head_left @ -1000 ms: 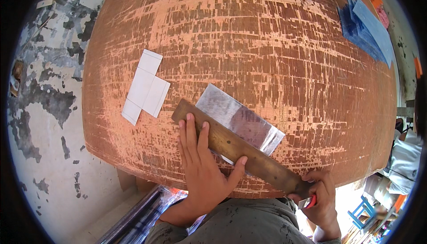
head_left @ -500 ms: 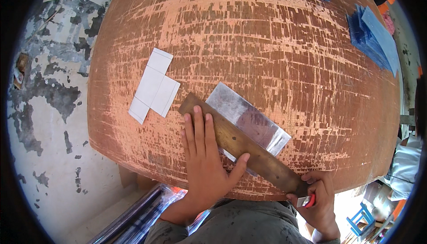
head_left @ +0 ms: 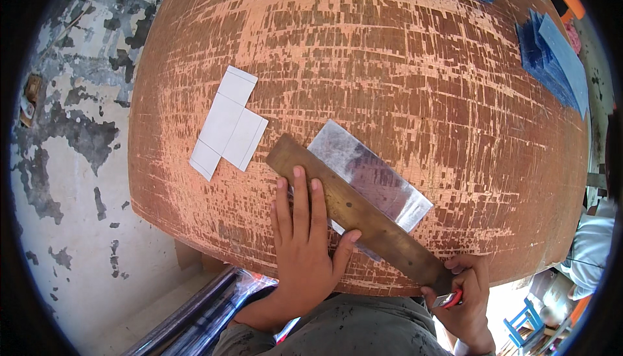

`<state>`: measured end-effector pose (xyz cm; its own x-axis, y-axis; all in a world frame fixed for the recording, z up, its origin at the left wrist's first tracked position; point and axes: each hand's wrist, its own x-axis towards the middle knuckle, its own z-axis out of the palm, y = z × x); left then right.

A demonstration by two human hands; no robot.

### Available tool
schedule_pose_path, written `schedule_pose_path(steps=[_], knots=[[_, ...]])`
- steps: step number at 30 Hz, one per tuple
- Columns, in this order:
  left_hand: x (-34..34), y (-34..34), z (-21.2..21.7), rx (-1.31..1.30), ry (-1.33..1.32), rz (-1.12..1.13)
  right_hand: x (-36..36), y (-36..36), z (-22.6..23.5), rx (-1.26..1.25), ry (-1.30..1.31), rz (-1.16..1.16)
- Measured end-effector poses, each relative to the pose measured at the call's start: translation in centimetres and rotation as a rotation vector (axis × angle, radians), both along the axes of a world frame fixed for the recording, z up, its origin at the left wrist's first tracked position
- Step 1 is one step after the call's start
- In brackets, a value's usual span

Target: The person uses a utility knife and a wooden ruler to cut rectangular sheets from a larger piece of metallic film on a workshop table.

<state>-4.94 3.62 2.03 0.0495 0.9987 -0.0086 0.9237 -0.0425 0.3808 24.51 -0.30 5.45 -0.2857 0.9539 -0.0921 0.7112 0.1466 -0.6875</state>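
Fingertips of the left hand (head_left: pixel 302 252), grip spread, have slid toward the near edge of the brown straightedge (head_left: pixel 373 221), which lies across the silvery sheet (head_left: pixel 373 173) on the surface (head_left: pixel 389 51), alignment apparently kept, while the right hand (head_left: pixel 468 294) grips a red-handled tool (head_left: pixel 455 297).

The left hand (head_left: pixel 304 245) lies palm down with fingers nearly straight, middle and index fingertips resting on the long, flat, brown-gold metal strip (head_left: pixel 366 216), thumb spread wide to the strip's near edge. At the strip's right end, the right hand (head_left: pixel 471 303) curls its fingers into a closed grip.
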Motion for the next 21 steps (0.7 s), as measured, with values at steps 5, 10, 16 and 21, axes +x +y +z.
schedule_pose_path(steps=[5, 10, 16, 21], knots=[[-0.02, 0.33, 0.60, -0.029, 0.067, -0.011, -0.02, -0.30, -0.14, -0.019, 0.000, -0.023], [0.21, 0.42, 0.52, -0.029, 0.096, -0.001, -0.10, -0.36, -0.27, -0.020, 0.006, -0.036], [0.19, 0.47, 0.41, -0.035, 0.086, 0.004, -0.14, -0.21, -0.16, -0.026, 0.004, -0.027], [0.28, 0.23, -0.06, -0.011, 0.056, 0.042, -0.06, 0.06, -0.19, 0.001, 0.006, -0.008]])
